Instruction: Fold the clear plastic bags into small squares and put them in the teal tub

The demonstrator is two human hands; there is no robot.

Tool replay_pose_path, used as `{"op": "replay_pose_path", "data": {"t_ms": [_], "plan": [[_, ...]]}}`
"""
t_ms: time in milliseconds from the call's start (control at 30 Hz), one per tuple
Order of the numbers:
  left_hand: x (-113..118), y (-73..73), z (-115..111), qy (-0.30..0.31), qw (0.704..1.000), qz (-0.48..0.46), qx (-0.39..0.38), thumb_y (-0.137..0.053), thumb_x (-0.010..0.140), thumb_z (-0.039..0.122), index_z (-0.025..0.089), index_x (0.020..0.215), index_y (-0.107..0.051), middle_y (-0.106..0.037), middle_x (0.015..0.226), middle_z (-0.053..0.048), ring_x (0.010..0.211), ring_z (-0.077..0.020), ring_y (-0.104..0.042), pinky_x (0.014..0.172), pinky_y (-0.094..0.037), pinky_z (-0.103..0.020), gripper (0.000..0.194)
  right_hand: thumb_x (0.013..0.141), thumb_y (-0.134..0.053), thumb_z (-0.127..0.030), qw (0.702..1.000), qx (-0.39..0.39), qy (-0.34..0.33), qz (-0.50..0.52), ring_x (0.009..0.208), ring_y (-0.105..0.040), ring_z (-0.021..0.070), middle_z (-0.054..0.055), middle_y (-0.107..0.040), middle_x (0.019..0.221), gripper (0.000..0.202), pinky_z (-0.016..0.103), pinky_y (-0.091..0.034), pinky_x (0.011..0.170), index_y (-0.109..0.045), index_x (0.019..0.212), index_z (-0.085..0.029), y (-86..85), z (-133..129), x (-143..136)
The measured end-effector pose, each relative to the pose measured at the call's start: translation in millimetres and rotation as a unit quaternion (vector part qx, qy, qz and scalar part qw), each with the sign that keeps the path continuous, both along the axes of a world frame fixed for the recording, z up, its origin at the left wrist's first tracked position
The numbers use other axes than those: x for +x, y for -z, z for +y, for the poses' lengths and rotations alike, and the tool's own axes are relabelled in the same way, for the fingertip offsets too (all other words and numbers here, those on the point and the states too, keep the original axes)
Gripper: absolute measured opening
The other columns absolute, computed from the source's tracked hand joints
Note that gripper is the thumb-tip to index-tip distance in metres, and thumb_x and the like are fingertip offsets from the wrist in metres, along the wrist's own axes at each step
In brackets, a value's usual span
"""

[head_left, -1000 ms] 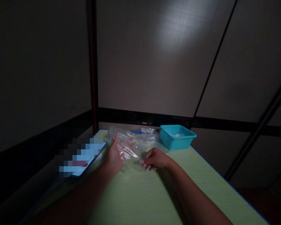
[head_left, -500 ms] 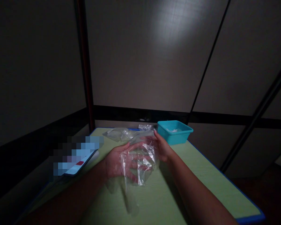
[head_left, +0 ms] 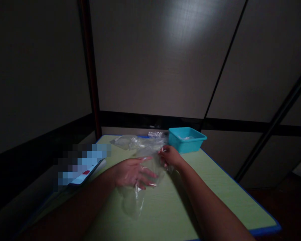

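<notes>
A clear, crinkled plastic bag point(head_left: 134, 201) hangs around my left hand point(head_left: 135, 174), whose fingers are spread beneath the thin film. To its right, my right hand point(head_left: 169, 156) pinches the edge of the clear plastic between bent fingers, close to the front of the turquoise basket point(head_left: 187, 146). More clear plastic point(head_left: 125, 142) lies crumpled on the table behind both hands. Where one piece of plastic ends and another begins is hard to make out.
The green table point(head_left: 215, 184) has a blue edge and stands against dark panels. A phone-like device point(head_left: 81, 179), partly pixelated, is at the left edge. Some clear plastic point(head_left: 187, 137) lies inside the basket. A shiny packet point(head_left: 157, 134) rests at the back edge.
My right hand has closed its fingers on the plastic and turned inward. The film around my left hand has shifted, and its fingers now point more to the right.
</notes>
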State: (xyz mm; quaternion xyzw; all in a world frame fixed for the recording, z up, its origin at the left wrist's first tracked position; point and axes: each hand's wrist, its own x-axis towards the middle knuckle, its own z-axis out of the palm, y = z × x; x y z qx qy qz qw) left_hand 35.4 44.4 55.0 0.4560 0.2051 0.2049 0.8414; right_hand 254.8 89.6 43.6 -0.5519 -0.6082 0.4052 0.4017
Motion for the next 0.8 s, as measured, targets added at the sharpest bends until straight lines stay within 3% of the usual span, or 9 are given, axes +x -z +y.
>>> {"op": "replay_pose_path", "data": {"t_ms": [133,267,400,500,567,633,700,800], "plan": [[-4.1,3.7,-1.8,0.01,0.999,0.005,0.049,-0.049,0.083,0.018,0.017,0.128,-0.044,-0.068,0.087,-0.013,0.076,-0.0264,-0.067,0.053,-0.045,-0.025,0.045,0.071,-0.061,-0.038,0.989,0.029,-0.024,0.143,0.029,-0.038,0.005,-0.006,-0.051,0.047,0.024,0.017,-0.026,0.03,-0.048,0.07,-0.017,-10.6,-4.6,-1.4],[-13.3,7.9,0.8,0.001,0.998,-0.034,0.059,-0.048,0.083,0.018,0.013,0.128,-0.043,-0.069,0.079,-0.012,0.067,-0.0248,-0.068,0.053,-0.048,-0.028,0.046,0.067,-0.062,-0.042,0.958,0.016,-0.041,0.283,0.031,-0.032,0.004,-0.008,-0.046,0.048,0.028,0.017,-0.027,0.032,-0.049,0.077,-0.019,-20.7,-8.5,-0.2],[-14.7,7.6,2.8,0.0,0.998,-0.055,0.02,-0.037,0.089,0.034,0.009,0.123,-0.048,-0.069,0.078,-0.014,0.069,-0.0266,-0.067,0.055,-0.05,-0.033,0.043,0.072,-0.057,-0.038,0.977,-0.012,0.019,0.214,0.034,-0.039,0.006,-0.007,-0.047,0.048,0.02,0.019,-0.035,0.035,-0.05,0.076,-0.019,-17.2,-5.7,0.1],[-5.3,4.1,4.0,-0.019,1.0,-0.022,-0.006,-0.029,0.088,0.052,0.006,0.115,-0.054,-0.068,0.071,-0.016,0.067,-0.028,-0.067,0.06,-0.05,-0.036,0.059,0.073,-0.058,-0.033,0.986,-0.031,0.044,0.158,0.034,-0.043,0.0073,-0.006,-0.048,0.046,0.018,0.019,-0.037,0.035,-0.049,0.072,-0.018,-8.3,-3.0,-2.0],[2.0,3.7,6.8,-0.097,0.995,-0.005,-0.012,-0.03,0.086,0.057,0.007,0.109,-0.057,-0.067,0.065,-0.014,0.061,-0.0255,-0.066,0.06,-0.049,-0.034,0.061,0.074,-0.058,-0.031,0.991,-0.04,0.052,0.116,0.032,-0.044,0.008,-0.006,-0.048,0.042,0.016,0.019,-0.035,0.032,-0.048,0.072,-0.018,-3.2,-2.2,-3.4],[6.6,5.8,11.7,-0.224,0.974,0.02,-0.01,-0.032,0.086,0.055,0.009,0.1,-0.059,-0.065,0.064,-0.01,0.061,-0.0226,-0.065,0.06,-0.05,-0.032,0.055,0.076,-0.057,-0.029,0.995,-0.04,0.054,0.071,0.029,-0.044,0.0088,-0.006,-0.048,0.039,0.015,0.018,-0.033,0.03,-0.048,0.071,-0.018,0.0,-1.7,-4.0],[7.6,9.7,17.3,-0.332,0.941,0.06,0.006,-0.036,0.086,0.052,0.012,0.093,-0.059,-0.063,0.066,-0.008,0.06,-0.0211,-0.063,0.059,-0.05,-0.031,0.047,0.077,-0.056,-0.026,0.998,-0.034,0.052,0.03,0.028,-0.046,0.0095,-0.006,-0.047,0.038,0.013,0.018,-0.031,0.029,-0.047,0.07,-0.018,1.4,-1.3,-3.7],[5.7,14.0,24.5,-0.47,0.867,0.126,0.112,-0.046,0.084,0.043,0.017,0.086,-0.058,-0.06,0.068,-0.003,0.055,-0.0176,-0.06,0.053,-0.047,-0.028,0.029,0.077,-0.055,-0.022,0.999,-0.033,0.038,-0.023,0.027,-0.048,0.0108,-0.006,-0.048,0.036,0.011,0.017,-0.03,0.029,-0.047,0.071,-0.018,2.1,-0.8,-2.0]]}}
